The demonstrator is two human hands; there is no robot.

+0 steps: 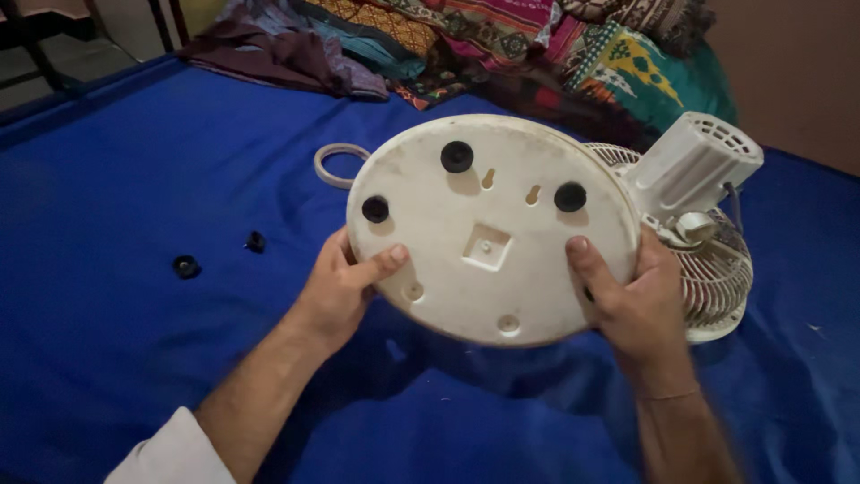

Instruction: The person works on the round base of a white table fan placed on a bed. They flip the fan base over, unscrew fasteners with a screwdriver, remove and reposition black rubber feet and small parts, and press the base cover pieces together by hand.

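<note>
- A home, most likely a bedroom or living room.
- A blue sheet [134, 341] covers a broad soft surface like a bed.
- A heap of patterned fabrics and clothes [484, 45] lies at its far edge.
- A plain wall [797, 63] rises behind.
- A small household table fan [690, 206] lies here.

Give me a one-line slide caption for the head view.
Both hands, left hand and right hand, hold a white table fan's round base underside-up over a blue cloth.
</note>
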